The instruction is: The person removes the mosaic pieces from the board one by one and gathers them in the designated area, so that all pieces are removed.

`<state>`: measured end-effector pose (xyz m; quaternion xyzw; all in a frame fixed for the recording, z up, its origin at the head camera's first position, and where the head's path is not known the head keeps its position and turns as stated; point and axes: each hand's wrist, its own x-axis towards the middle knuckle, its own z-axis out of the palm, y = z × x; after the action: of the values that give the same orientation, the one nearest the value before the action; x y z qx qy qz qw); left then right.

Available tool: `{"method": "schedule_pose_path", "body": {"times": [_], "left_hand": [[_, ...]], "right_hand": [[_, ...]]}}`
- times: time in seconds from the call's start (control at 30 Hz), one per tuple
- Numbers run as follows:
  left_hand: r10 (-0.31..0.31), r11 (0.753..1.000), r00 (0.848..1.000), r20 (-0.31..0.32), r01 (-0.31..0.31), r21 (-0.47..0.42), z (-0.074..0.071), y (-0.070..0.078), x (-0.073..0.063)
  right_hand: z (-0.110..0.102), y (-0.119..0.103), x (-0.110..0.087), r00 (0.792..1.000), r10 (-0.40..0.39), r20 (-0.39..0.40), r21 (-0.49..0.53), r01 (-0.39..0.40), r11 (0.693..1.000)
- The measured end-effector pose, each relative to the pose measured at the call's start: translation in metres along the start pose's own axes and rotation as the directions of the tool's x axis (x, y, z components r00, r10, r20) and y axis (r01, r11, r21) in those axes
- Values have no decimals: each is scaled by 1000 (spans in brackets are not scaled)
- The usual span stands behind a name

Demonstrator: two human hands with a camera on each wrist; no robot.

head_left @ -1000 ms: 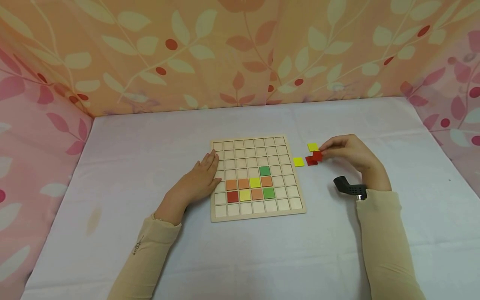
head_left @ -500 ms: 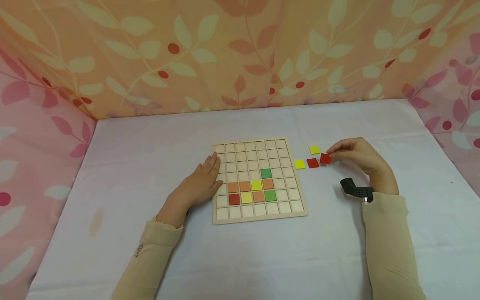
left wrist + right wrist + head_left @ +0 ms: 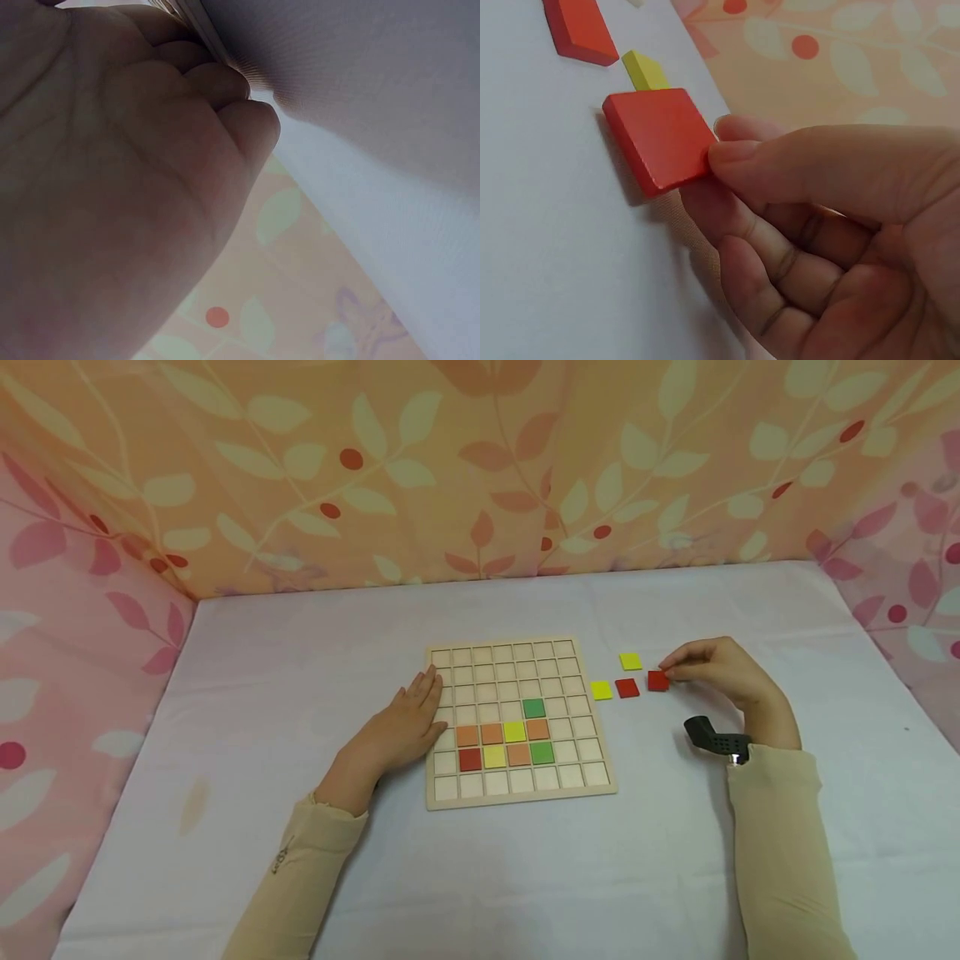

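Observation:
A wooden grid board (image 3: 487, 673) lies on the white cloth, with green, orange, yellow and red square tiles in some of its cells. My left hand (image 3: 402, 724) rests flat along the board's left edge, fingers straight; in the left wrist view its fingertips meet that edge. Right of the board, my right hand (image 3: 731, 677) pinches a red square tile (image 3: 660, 139) by one corner between thumb and fingers, close over the cloth. Left of the held tile lie a second red tile (image 3: 627, 687) and a yellow tile (image 3: 602, 691). Another yellow tile (image 3: 630, 661) is just behind them.
White cloth (image 3: 480, 877) covers the table. A floral curtain (image 3: 480, 468) stands along the back, with pink floral sides. A black device (image 3: 716, 739) sits at the right wrist, by the sleeve cuff.
My right hand has drawn the pinched red tile rightward, off the other red tile it overlapped, and lowered it slightly. My left hand stays on the board's edge.

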<state>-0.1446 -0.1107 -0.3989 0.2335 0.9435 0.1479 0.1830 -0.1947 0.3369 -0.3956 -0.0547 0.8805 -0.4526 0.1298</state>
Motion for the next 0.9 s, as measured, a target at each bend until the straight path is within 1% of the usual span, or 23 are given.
{"method": "schedule_pose_path", "body": {"times": [0.27, 0.5, 0.9], "left_hand": [[3, 1000, 1000, 5, -3, 0, 1, 0, 0], [22, 999, 1000, -12, -22, 24, 1, -2, 0], [13, 1000, 1000, -3, -13, 21, 0, -1, 1]], "right_hand": [[1, 1, 2, 1000, 3, 18, -22, -3, 1000], [2, -4, 4, 999, 45, 7, -102, -44, 994], [3, -5, 5, 997, 77, 5, -94, -77, 993]]}}
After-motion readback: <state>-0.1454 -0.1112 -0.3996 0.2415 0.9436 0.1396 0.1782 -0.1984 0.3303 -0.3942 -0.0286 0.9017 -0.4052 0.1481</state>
